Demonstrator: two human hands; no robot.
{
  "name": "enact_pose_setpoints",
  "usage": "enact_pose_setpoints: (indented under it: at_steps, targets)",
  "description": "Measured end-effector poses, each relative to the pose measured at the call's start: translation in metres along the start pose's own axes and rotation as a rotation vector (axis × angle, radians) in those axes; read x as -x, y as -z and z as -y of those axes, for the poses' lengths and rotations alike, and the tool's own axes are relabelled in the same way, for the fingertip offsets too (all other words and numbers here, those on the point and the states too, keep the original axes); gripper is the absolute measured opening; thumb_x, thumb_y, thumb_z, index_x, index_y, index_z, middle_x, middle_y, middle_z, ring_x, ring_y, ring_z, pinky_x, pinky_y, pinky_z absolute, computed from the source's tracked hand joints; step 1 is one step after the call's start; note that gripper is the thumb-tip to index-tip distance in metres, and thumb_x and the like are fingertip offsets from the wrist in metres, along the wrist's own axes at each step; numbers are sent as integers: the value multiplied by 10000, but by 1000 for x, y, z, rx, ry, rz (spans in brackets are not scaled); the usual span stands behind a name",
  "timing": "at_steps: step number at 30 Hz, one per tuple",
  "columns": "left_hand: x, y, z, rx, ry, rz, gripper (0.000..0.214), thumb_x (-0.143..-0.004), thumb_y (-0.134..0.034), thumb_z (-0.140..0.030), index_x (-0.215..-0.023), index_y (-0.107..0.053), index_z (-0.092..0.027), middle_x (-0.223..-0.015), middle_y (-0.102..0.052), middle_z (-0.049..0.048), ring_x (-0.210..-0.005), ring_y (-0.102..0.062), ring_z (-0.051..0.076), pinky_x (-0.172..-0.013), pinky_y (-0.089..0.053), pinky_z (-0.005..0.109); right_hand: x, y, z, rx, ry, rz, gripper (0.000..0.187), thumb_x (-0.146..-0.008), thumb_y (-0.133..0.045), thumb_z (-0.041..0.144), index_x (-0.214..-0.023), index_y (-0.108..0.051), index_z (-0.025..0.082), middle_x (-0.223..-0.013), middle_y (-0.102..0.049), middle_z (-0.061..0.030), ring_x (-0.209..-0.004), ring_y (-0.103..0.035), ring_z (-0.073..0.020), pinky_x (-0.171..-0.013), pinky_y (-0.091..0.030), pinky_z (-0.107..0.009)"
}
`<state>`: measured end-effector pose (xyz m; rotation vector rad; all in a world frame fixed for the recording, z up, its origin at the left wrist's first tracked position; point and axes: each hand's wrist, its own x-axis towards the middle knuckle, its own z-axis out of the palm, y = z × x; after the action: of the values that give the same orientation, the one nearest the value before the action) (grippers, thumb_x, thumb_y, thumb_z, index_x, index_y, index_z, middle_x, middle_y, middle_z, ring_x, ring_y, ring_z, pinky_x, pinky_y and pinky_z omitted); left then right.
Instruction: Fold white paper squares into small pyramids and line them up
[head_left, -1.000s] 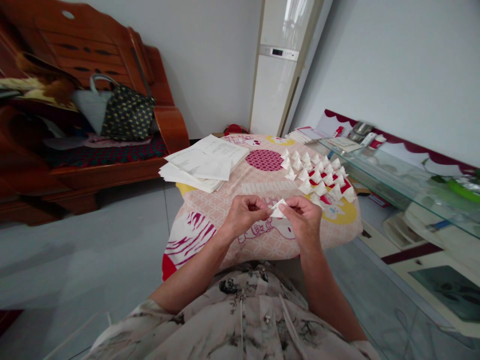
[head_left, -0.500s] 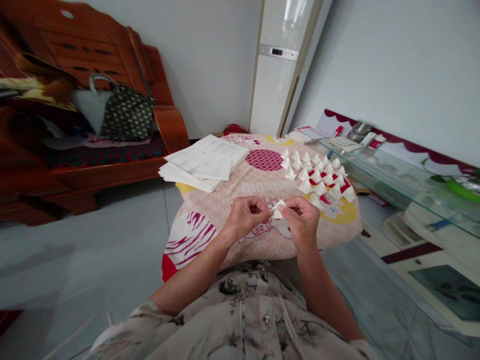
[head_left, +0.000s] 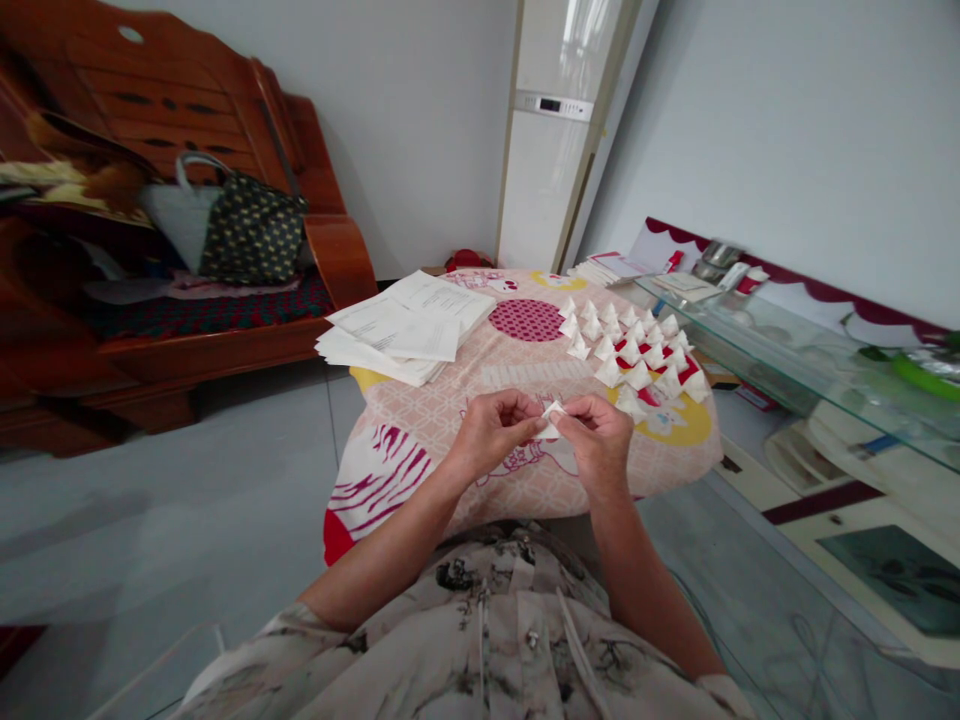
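Note:
A small folded piece of white paper (head_left: pixel 553 420) is pinched between both hands above the near part of the cloth-covered table (head_left: pixel 420 420). My left hand (head_left: pixel 491 432) is closed on its left side, thumb and fingertips together. On its right side my right hand (head_left: pixel 598 432) grips it, thumb pressed on the front. Fingers cover much of the paper, so its full shape is hidden. Several pointed folded white paper pieces (head_left: pixel 637 376) stand in rows just beyond my right hand. A stack of printed white sheets (head_left: pixel 405 325) lies at the table's far left.
To the right runs a glass shelf (head_left: pixel 795 355) over a cabinet, with tins (head_left: pixel 720 258) and other small items on it. A wooden sofa (head_left: pixel 341 260) holding bags (head_left: pixel 255 228) stands at the left. Behind the table rises a tall white air conditioner (head_left: pixel 544 170).
Both hands stay on the folded paper. The right hand has shifted very slightly left and its fingers have moved a little on the paper. The camera view has drifted slightly.

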<state>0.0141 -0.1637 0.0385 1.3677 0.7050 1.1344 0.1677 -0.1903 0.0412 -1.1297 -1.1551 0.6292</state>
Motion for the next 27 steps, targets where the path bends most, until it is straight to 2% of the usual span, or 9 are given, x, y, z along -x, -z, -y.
enact_pose_setpoints:
  at_steps: [9,18,20,24,27]
  targets:
    - [-1,-2,1,38,12,10,401,-693,-836,-464,-728,-639,-116,-601,-578,-16,-502,-461,52,-467,-358,170,2,-1,4,-50,-67,16,126,-608,-744,282,-605,-649,199,-547,-608,25,-500,-518,-122,-478,-439,-245]
    - [0,-4,1,-29,-38,-33,384,-723,-801,-465,-712,-646,-114,-591,-582,-6,-496,-454,58,-461,-322,179,4,-1,-1,-49,-57,38,150,-637,-747,304,-635,-639,199,-569,-616,22,-505,-527,-123,-490,-450,-250]
    - [0,-4,0,-56,-47,-45,367,-736,-788,-452,-709,-645,-114,-597,-586,-3,-501,-456,58,-463,-319,178,4,-1,-1,-83,-78,63,159,-645,-753,312,-667,-643,199,-582,-624,21,-509,-537,-122,-497,-454,-247]
    - [0,-1,0,-67,-39,-35,340,-742,-780,-421,-704,-633,-117,-603,-587,-3,-509,-469,62,-478,-336,182,1,2,2,-170,-143,164,285,-647,-782,329,-888,-713,194,-662,-682,10,-561,-597,-138,-540,-486,-258]
    - [-1,1,0,-42,-33,4,344,-736,-785,-421,-699,-622,-120,-597,-579,-10,-507,-474,62,-481,-344,182,-3,7,2,-137,-164,246,236,-671,-792,351,-828,-745,180,-669,-694,-5,-589,-613,-148,-551,-489,-261]
